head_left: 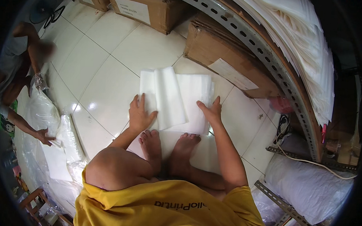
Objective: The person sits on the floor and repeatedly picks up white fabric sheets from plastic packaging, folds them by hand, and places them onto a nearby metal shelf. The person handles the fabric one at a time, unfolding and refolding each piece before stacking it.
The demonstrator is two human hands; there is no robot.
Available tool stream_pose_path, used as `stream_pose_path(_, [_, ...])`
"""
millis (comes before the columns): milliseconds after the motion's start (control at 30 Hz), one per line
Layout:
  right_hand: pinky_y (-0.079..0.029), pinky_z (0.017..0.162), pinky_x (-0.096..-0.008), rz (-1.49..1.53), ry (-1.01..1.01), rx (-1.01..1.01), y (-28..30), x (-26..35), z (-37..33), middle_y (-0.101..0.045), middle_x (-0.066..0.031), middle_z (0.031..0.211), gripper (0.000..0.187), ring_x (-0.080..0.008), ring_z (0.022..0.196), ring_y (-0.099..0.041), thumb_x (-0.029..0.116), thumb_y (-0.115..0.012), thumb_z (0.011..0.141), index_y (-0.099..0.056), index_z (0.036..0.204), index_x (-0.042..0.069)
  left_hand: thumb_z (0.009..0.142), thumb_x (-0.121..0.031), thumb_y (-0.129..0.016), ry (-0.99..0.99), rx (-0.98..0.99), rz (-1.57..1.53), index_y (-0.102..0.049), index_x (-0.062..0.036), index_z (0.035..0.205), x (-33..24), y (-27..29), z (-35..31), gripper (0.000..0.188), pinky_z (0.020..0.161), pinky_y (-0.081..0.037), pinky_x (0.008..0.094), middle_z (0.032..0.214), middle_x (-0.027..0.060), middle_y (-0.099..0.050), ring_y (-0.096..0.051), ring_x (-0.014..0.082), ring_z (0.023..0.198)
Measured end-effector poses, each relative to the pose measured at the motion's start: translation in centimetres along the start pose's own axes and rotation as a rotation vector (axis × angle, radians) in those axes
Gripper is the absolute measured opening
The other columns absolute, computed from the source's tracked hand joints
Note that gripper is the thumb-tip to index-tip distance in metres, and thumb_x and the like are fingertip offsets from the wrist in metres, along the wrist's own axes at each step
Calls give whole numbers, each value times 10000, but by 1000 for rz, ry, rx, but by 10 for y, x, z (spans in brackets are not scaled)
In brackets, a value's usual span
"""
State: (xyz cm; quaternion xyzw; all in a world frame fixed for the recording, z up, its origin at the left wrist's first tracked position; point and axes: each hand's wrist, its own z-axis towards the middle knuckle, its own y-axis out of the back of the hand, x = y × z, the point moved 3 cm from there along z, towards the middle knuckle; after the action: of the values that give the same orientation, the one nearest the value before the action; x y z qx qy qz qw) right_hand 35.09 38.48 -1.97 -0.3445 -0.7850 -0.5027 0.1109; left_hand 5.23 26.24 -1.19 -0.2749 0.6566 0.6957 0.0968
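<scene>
A stack of thin white sheets [197,93] lies on the tiled floor just beyond my feet; whether they are plastic or paper I cannot tell. Across its left part rests a folded white bundle [169,98], slightly slanted, its lower end near my toes. My left hand [141,115] is at the stack's left edge, fingers spread and thumb reaching toward the folded bundle. At the right edge is my right hand [211,111], thumb over the top sheets and index finger stretched apart from it. Its other fingers are partly hidden. Neither hand visibly grips anything.
Cardboard boxes [223,54] stand beyond the stack, beneath a perforated metal shelf [247,37] piled with white sheets [299,49]. At left, another person's hand [44,137] handles white material beside clear plastic bags [43,110]. A cable [303,162] crosses a wrapped bundle [306,185] at right.
</scene>
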Motion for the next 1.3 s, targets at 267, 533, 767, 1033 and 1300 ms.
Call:
stream_pose_path(267, [-408,1021,-471,-183,76,26,-14,19,0,-423,-326,1294,1252,-457,1195,-473,441,-835,656,-28,1519,27,890,-425,-603,-1003,347,91,-391,-129,1435,-78,-45,20,655,1122,-242,537,1461,158,-381,-377,328,1330])
stream_pose_path(533, [-391,1020,-478,-151,191,-21,-14,15,-6,-430,-307,1271,1199,-438,1179,-462,380,-823,684,-37,1520,32,927,-494,-499,-627,651,391,-670,-100,980,-83,-23,49,433,891,-346,407,1089,60,-611,-526,214,1028])
stream_pose_path(767, [-396,1028,-471,-84,203,-11,-11,10,-7,-422,-299,1293,1201,-437,1190,-460,378,-835,669,-61,1515,20,822,-496,-658,31,312,302,-685,-37,991,33,32,28,490,885,-424,448,1102,176,-564,-529,308,1049])
stream_pose_path(1033, [-416,1030,-472,2,-146,118,-12,3,5,-395,-341,1345,1256,-462,1233,-454,394,-879,583,-122,1465,-83,769,-601,-695,397,72,-393,-314,13,1459,48,18,23,999,1068,-375,454,1406,324,-386,-431,427,1285])
stream_pose_path(1300, [-479,970,-410,200,-42,122,-26,-14,-7,-503,-335,1297,1152,-399,1158,-571,322,-847,612,-171,1433,-118,694,-572,-752,11,236,284,-240,-62,1505,-28,-12,7,1087,1086,-233,620,1510,344,-165,-160,561,1367])
